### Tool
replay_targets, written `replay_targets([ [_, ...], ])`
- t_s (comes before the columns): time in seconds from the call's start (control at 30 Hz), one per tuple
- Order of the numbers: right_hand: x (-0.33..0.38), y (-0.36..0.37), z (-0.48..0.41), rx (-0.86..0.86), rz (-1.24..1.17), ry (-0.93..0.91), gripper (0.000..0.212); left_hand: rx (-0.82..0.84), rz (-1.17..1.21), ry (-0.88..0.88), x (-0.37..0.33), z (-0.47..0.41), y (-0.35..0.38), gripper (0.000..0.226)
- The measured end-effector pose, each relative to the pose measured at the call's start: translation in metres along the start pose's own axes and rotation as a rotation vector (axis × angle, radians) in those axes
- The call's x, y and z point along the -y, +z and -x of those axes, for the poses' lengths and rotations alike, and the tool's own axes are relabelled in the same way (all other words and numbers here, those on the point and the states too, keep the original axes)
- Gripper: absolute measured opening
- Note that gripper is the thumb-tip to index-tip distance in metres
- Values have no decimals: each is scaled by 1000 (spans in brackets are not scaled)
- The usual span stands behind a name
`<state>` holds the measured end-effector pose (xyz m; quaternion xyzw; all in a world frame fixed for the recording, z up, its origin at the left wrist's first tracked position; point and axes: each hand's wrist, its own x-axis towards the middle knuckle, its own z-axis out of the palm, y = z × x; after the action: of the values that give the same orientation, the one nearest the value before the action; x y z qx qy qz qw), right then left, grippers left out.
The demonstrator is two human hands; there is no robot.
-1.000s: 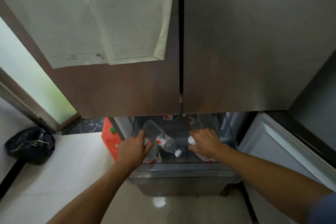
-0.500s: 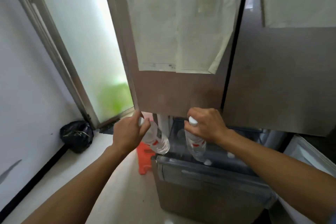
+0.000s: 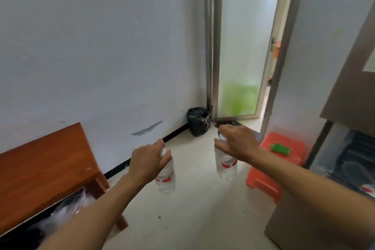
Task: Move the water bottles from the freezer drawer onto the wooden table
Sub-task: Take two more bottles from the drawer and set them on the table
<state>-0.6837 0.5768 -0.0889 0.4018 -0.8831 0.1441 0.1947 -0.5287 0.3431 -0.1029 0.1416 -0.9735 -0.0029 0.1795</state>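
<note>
My left hand grips the neck of a clear water bottle with a red and white label, which hangs upright over the floor. My right hand holds a second, similar water bottle by its white cap end, also upright. The wooden table is at the lower left, its corner just left of my left hand. The open freezer drawer shows at the right edge, with part of another labelled bottle inside.
A red plastic stool with a green item on it stands between my right hand and the freezer. A black rubbish bag sits in the corner by a frosted glass door. Plastic-wrapped things lie under the table.
Both hands lifted a bottle each out of the freezer drawer. The view has swung left, away from the fridge doors towards the wall and the wooden table, with both bottles carried along.
</note>
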Motion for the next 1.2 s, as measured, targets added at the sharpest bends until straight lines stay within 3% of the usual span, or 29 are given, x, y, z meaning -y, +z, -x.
replay_targets([
  [0.23, 170, 77, -77, 164, -181, -231, 32, 99, -174, -321, 166, 95, -27, 32],
  [0.53, 350, 173, -188, 273, -283, -516, 37, 148, -243, -684, 313, 146, -38, 27],
  [0.77, 476, 240, -269, 333, -363, -716, 27, 57, -200, -963, 418, 162, -47, 26],
  [1.03, 604, 294, -316, 403, -408, -830, 34, 89, -251, -1123, 528, 193, -51, 28],
  [1.2, 699, 341, -341, 408, -389, -831, 38, 132, -233, -1100, 631, 217, -50, 26],
])
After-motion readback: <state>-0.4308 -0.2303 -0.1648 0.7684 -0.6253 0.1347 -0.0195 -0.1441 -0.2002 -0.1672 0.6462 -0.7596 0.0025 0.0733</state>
